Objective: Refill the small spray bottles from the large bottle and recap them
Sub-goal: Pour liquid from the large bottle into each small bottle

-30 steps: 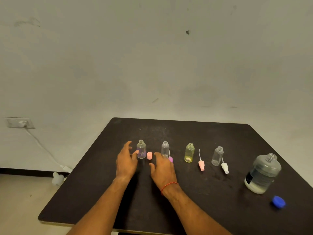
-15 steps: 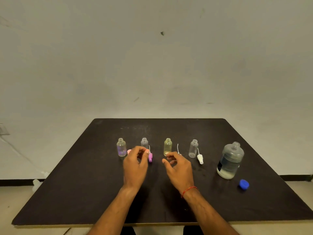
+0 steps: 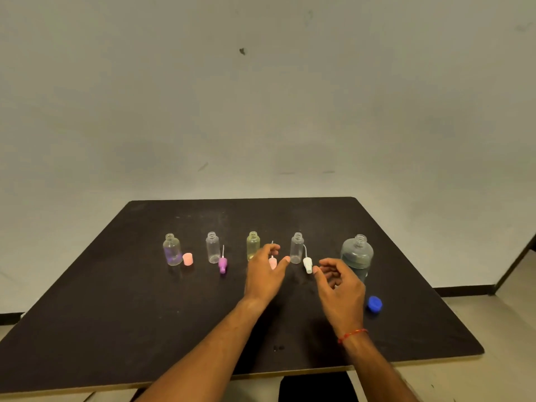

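Several small uncapped bottles stand in a row on the black table [image 3: 116, 314]: a purple-tinted bottle [image 3: 172, 250], a clear bottle [image 3: 213, 248], a yellow bottle [image 3: 253, 244] and another clear bottle [image 3: 296, 247]. Beside them lie a pink cap [image 3: 188, 259], a purple spray top [image 3: 222, 264], a pink spray top [image 3: 273, 262] and a white spray top [image 3: 307, 264]. The large bottle [image 3: 357, 253] stands open at the right, its blue cap [image 3: 374, 303] near it. My left hand [image 3: 264, 274] hovers over the pink spray top, fingers apart. My right hand [image 3: 339, 282] is open in front of the large bottle.
A grey wall rises behind the table. The table's right and near edges lie close to my arms. Floor and a dark skirting show at the right.
Both hands have moved right along the row, from the purple-tinted and clear bottles toward the yellow bottle and the large bottle. My head has turned too.
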`<state>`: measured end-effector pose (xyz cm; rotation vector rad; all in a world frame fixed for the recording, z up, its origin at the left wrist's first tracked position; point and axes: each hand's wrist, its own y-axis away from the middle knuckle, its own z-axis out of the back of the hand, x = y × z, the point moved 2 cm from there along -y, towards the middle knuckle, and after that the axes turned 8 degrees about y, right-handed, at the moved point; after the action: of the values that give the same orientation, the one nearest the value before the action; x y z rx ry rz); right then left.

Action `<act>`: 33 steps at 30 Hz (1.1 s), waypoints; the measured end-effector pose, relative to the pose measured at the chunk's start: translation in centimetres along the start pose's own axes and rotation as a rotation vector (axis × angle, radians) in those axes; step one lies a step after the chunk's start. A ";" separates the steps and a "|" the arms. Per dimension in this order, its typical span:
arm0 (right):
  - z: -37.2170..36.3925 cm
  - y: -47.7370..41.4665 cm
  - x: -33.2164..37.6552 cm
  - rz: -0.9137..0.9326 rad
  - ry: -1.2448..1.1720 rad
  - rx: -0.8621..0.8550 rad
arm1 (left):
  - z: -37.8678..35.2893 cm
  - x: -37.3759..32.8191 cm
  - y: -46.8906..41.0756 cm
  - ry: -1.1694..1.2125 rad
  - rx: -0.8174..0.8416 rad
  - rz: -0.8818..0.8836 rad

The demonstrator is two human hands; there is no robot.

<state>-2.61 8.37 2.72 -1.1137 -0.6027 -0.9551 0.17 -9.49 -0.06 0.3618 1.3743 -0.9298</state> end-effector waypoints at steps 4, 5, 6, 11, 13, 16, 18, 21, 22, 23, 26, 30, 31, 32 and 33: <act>1.5 -0.5 -1.2 -0.018 0.031 -0.109 | -2.1 0.0 -1.4 -0.046 0.044 0.067; 1.8 -0.6 -1.5 -0.027 0.039 -0.145 | -2.5 0.0 -1.7 -0.058 0.052 0.078; 2.2 -0.7 -1.7 -0.034 0.047 -0.184 | -2.8 0.0 -2.1 -0.067 0.058 0.094; 3.8 -1.5 -2.5 -0.104 0.133 -0.275 | -4.4 0.2 -3.2 -0.112 0.097 0.161; 3.9 -2.2 -3.1 -0.134 0.168 -0.227 | -4.9 0.1 -3.5 -0.106 0.104 0.165; 3.4 -3.0 -4.3 -0.169 0.144 -0.097 | -5.4 0.1 -3.7 -0.091 0.103 0.173; 3.0 -3.2 -4.8 -0.167 0.136 -0.038 | -5.7 0.2 -3.8 -0.094 0.090 0.175; 2.9 -3.6 -5.1 -0.172 0.148 -0.008 | -5.9 0.5 -4.1 -0.116 0.079 0.162; 2.9 -3.7 -5.1 -0.177 0.162 -0.003 | -6.0 0.6 -4.2 -0.127 0.074 0.149; 3.0 -3.9 -5.1 -0.178 0.178 0.002 | -6.0 0.7 -4.4 -0.137 0.070 0.137; 3.2 -4.2 -5.2 -0.170 0.226 0.013 | -6.0 0.8 -4.7 -0.135 0.071 0.109; 3.6 -4.7 -4.9 -0.139 0.289 0.028 | -5.5 -0.1 -4.9 -0.117 0.077 0.045; 3.7 -4.9 -4.6 -0.125 0.309 0.035 | -5.3 -0.4 -4.9 -0.109 0.080 0.027; 3.8 -5.2 -4.3 -0.108 0.329 0.044 | -5.1 -0.7 -4.8 -0.100 0.086 0.011; 3.9 -5.6 -4.0 -0.086 0.347 0.055 | -4.9 -0.9 -4.8 -0.094 0.093 -0.005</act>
<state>-9.25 12.60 3.53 -0.8522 -0.3924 -1.1687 -6.57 -8.64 1.13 0.3810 1.2497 -1.0047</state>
